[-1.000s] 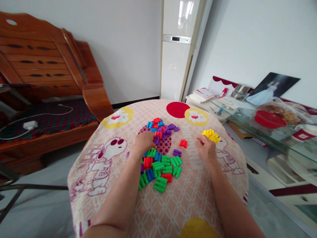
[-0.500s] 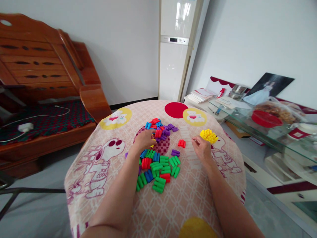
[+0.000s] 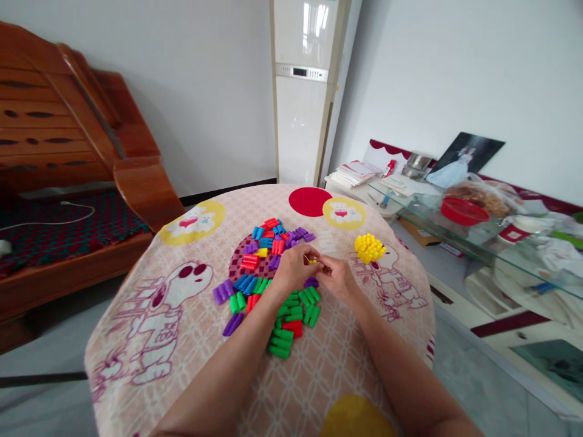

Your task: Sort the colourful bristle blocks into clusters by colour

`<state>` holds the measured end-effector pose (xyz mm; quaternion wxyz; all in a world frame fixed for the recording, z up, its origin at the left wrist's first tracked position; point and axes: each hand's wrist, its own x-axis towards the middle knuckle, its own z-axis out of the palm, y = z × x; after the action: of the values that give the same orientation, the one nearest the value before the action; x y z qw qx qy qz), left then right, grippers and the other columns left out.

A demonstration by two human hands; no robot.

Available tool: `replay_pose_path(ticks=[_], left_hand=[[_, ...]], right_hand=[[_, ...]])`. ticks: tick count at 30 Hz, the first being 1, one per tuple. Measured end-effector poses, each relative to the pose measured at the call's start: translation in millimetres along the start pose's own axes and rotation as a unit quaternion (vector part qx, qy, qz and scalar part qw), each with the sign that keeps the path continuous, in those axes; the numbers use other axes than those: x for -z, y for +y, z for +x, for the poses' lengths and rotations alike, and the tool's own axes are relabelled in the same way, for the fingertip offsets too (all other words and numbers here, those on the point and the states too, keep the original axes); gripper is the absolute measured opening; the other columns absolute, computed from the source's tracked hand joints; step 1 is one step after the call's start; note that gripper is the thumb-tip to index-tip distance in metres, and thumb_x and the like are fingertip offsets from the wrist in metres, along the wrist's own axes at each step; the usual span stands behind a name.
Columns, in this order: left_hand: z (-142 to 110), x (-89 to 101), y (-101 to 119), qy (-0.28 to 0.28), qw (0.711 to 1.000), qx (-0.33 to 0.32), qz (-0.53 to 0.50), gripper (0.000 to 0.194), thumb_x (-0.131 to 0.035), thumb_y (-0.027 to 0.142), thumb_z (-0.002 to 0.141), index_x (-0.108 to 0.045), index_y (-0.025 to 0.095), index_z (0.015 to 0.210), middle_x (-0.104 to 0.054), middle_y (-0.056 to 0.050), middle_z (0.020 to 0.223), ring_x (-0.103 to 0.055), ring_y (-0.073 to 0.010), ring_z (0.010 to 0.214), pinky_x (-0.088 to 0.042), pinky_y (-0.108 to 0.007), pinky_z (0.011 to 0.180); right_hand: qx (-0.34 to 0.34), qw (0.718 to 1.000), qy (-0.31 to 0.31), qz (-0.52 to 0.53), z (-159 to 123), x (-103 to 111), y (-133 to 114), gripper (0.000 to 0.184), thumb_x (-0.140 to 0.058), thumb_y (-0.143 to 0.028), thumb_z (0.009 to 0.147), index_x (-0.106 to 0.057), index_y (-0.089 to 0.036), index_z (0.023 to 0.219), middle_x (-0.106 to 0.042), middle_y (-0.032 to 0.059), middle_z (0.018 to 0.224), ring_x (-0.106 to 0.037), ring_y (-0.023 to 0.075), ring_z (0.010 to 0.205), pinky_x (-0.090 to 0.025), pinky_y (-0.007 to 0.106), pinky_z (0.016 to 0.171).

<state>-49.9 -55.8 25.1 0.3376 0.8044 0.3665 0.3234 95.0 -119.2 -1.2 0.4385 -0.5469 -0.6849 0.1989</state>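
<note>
Over the middle of the table, my left hand [image 3: 296, 267] is closed on a small yellow plastic block [image 3: 313, 261], mostly hidden by the fingers. My right hand [image 3: 339, 276] meets it there, its fingertips pinched together against the left hand's fingers; whatever they hold is too small to make out. Beneath and left of the hands lie loose ribbed plastic blocks: green ones [image 3: 280, 343], red ones [image 3: 250, 261], purple ones [image 3: 223, 292] and blue ones [image 3: 247, 284]. A single yellow block [image 3: 263, 252] sits among them. Right of my right hand stands a bunch of yellow blocks [image 3: 370, 248].
A patterned cloth [image 3: 191, 388] covers the round table. Beyond its right side, a glass shelf [image 3: 416, 212] holds a red bowl [image 3: 464, 211], a paper cup [image 3: 519, 229] and papers. A wooden bench [image 3: 141, 188] stands at left, a tall white cabinet unit [image 3: 300, 127] behind.
My left hand has left the block pile and moved right with a yellow block. My right hand has come left, so both meet at the middle. The view has turned right.
</note>
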Motion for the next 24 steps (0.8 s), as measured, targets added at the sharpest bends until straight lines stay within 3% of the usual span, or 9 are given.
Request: replay_pose_path(ticks=[3, 7, 9, 12, 15, 19, 24], left_hand=[[-1.1, -2.9, 0.6, -0.023, 1.0, -0.007, -0.007, 0.016, -0.065, 0.027, 0.076, -0.072, 0.016, 0.085, -0.07, -0.003, 0.077, -0.062, -0.0135, 0.068, -0.047, -0.023, 0.062], [0.9, 8.8, -1.1, -0.025, 1.0, -0.013, -0.001, 0.021, -0.06, 0.03, 0.081, -0.072, 0.015, 0.091, -0.072, -0.005, 0.08, -0.065, -0.015, 0.07, -0.049, -0.025, 0.065], [2.7, 19.3, -3.4, -0.005, 1.0, -0.006, 0.023, 0.023, -0.061, 0.031, 0.08, -0.071, 0.015, 0.094, -0.073, -0.005, 0.083, -0.066, -0.016, 0.072, -0.05, -0.026, 0.068], [5.1, 37.8, -7.9, 0.022, 0.998, 0.003, 0.061, 0.024, -0.059, 0.032, 0.08, -0.072, 0.017, 0.094, -0.075, -0.004, 0.088, -0.067, -0.0168, 0.075, -0.051, -0.027, 0.073], [5.7, 53.7, -11.9, 0.05, 0.995, 0.025, 0.079, 0.025, -0.058, 0.033, 0.081, -0.073, 0.018, 0.094, -0.075, -0.003, 0.088, -0.067, -0.0167, 0.074, -0.051, -0.026, 0.073], [4.8, 63.7, -14.8, 0.072, 0.991, 0.05, 0.099, 0.026, -0.058, 0.032, 0.08, -0.073, 0.018, 0.095, -0.076, -0.003, 0.088, -0.067, -0.0171, 0.074, -0.051, -0.026, 0.075], [4.2, 63.7, -15.6, 0.071, 0.99, 0.047, 0.115, 0.027, -0.057, 0.033, 0.081, -0.074, 0.018, 0.095, -0.075, -0.003, 0.087, -0.067, -0.0174, 0.074, -0.05, -0.027, 0.078]], right_hand=[[0.017, 0.999, 0.008, -0.05, 1.2, 5.2, 0.9, 0.019, -0.054, -0.027, 0.082, -0.058, -0.017, 0.066, -0.054, -0.0024, 0.062, -0.047, 0.0106, 0.058, -0.035, 0.022, 0.054], [0.011, 0.99, 0.056, -0.126, 2.2, 29.4, 8.1, 0.033, -0.054, -0.034, 0.085, -0.054, -0.018, 0.056, -0.051, -0.0021, 0.056, -0.046, 0.011, 0.057, -0.034, 0.023, 0.055], [-0.04, 0.977, 0.143, -0.151, 0.5, 48.0, 18.9, 0.033, -0.054, -0.038, 0.083, -0.056, -0.018, 0.057, -0.052, -0.0016, 0.055, -0.047, 0.0117, 0.056, -0.035, 0.024, 0.055], [-0.121, 0.921, 0.331, -0.166, -6.1, 78.7, 43.2, 0.029, -0.053, -0.04, 0.079, -0.067, -0.016, 0.073, -0.064, 0.0031, 0.065, -0.055, 0.0161, 0.06, -0.043, 0.026, 0.059], [-0.154, 0.873, 0.414, -0.206, -15.1, 104.4, 65.6, 0.031, -0.053, -0.039, 0.076, -0.071, -0.014, 0.079, -0.07, 0.0079, 0.071, -0.06, 0.0205, 0.065, -0.047, 0.03, 0.064], [-0.184, 0.842, 0.437, -0.259, -23.3, 120.7, 80.8, 0.03, -0.055, -0.036, 0.073, -0.074, -0.013, 0.079, -0.072, 0.0115, 0.073, -0.061, 0.0218, 0.064, -0.046, 0.032, 0.065], [-0.249, 0.827, 0.368, -0.344, -24.4, 118.5, 88.6, 0.031, -0.05, -0.029, 0.073, -0.074, -0.012, 0.081, -0.071, 0.0138, 0.073, -0.06, 0.0247, 0.066, -0.043, 0.034, 0.065]])
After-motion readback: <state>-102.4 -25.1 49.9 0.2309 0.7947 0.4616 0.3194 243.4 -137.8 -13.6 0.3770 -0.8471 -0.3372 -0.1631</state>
